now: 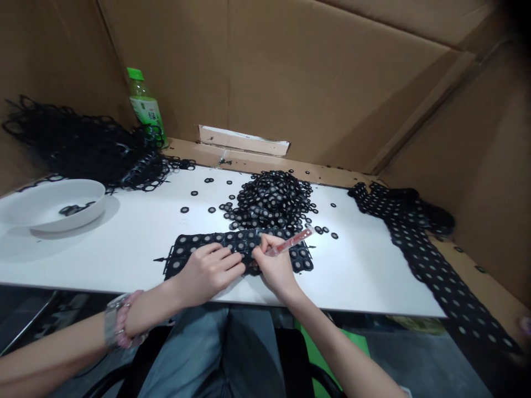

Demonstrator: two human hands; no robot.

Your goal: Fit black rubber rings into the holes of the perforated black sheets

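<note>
On the white table lies a black sheet (194,241) set with rows of round pieces with grey centres. My left hand (211,271) rests on its front part, fingers stretched forward and lying on it, with nothing seen in them. A slim tool with a red handle (292,241) is pinched in my right hand (276,268), its handle slanting up to the right. The tool's tip is hidden by my fingers, low over the sheet. Just behind the sheet rises a heap of loose black rings with grey centres (274,196).
At the left stands a white bowl (83,190) with a few black pieces inside. Behind it are a tangle of black ring scrap (95,146) and a green bottle (145,108). A long dotted black strip (427,271) hangs over the right edge. Cardboard walls (290,72) enclose the table.
</note>
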